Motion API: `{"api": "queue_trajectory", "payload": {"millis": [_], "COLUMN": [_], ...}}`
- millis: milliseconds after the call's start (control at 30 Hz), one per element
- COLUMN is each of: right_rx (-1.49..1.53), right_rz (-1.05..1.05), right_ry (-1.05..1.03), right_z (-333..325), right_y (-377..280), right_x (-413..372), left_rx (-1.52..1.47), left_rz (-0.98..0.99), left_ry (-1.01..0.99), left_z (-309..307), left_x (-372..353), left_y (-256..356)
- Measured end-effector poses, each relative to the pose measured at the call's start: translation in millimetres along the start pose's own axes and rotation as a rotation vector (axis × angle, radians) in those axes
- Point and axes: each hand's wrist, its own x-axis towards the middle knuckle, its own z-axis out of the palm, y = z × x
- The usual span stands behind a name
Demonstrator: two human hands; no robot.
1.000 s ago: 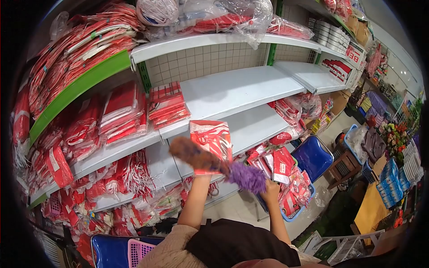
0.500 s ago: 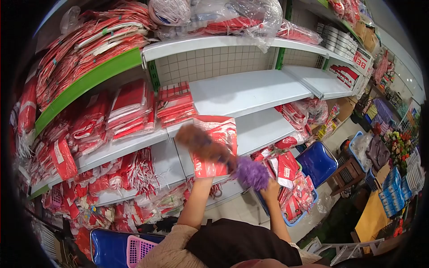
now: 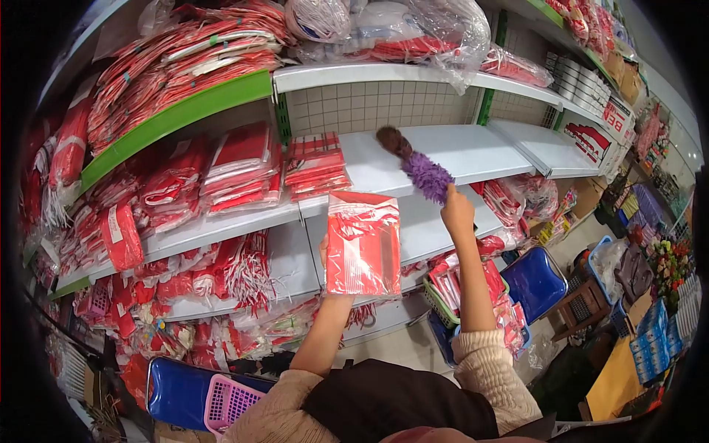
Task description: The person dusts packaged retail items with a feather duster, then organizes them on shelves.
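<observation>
While we stand close against the shelving (image 3: 369, 103), its white middle shelf (image 3: 473, 148) shows a long bare stretch running off to the right. The lower shelf (image 3: 428, 229) beneath it is bare over much of its width too. To the left both levels are packed. Stacks of red-and-white packets (image 3: 240, 166) lie flat on the middle shelf, and the nearest stack (image 3: 317, 166) ends just beside the bare part. Overhead, plastic-wrapped bundles (image 3: 413, 33) hang over the top shelf's edge. Down by the floor sit a blue stool (image 3: 538, 279), a green basket (image 3: 437, 301) full of red goods, and a blue crate (image 3: 181, 387) with a pink basket (image 3: 229, 404) in it.

Our left hand (image 3: 334, 297) is closed on the bottom edge of one red packet (image 3: 363, 244), holding it upright in the air in front of the lower shelf, resting on nothing. Our right hand (image 3: 458, 210) is raised and gripped round the handle of a feather duster (image 3: 427, 176), whose purple and brown head lies on the bare middle shelf.

We judge the dusting to be underway on that bare stretch, with the packet not yet set down anywhere. Little blocks the duster. The nearest stack is the closest obstacle on its left, and the held packet hangs below and apart from it.
</observation>
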Motion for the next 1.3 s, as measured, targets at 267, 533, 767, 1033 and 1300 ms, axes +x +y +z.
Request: {"api": "queue_trajectory", "payload": {"millis": [267, 533, 767, 1033, 1300], "right_rx": [0.660, 1.473, 1.648, 1.632, 0.890], "right_rz": [-0.194, -0.011, -0.096, -0.138, -0.369], "right_ry": [0.315, -0.273, -0.059, 0.046, -0.492], "right_z": [-2.4, -9.7, -10.7, 38.4, 130.8], "right_y": [-63.0, -116.2, -152.6, -205.1, -204.5], "right_x": [-34.1, -55.7, -15.6, 118.3, 160.3], "left_rx": [0.046, 0.102, 0.497, 1.343, 2.493], "left_rz": [-0.036, -0.067, 0.012, 0.403, 0.503], "left_ry": [0.009, -0.099, -0.075, 0.003, 0.250], "left_z": [17.1, 47.3, 52.4, 120.7, 28.0], "left_x": [-11.8, 1.8, 44.6, 105.6, 154.3], "left_y": [7.7, 20.0, 74.3, 124.9, 118.7]}}
